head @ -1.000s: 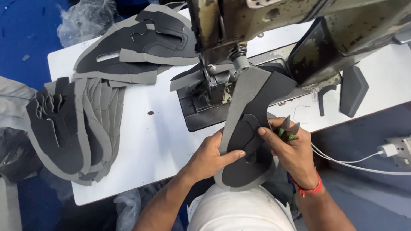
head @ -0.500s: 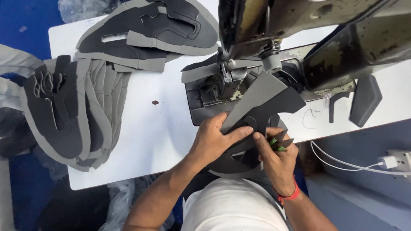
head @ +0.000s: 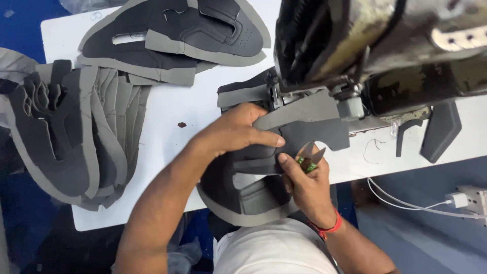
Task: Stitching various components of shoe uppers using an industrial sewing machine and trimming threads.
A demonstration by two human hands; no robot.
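Now your left hand (head: 231,133) has slid flat onto the shoe upper (head: 264,177) at the sewing machine (head: 365,45), near the table's (head: 167,116) front edge, while your right hand (head: 304,182) stays pinched on green-handled snips (head: 307,158).

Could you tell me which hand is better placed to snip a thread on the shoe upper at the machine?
The right hand, I would judge: it already grips the green-handled snips, blades raised beside the shoe upper. The left hand lies flat on that piece, holding it down.
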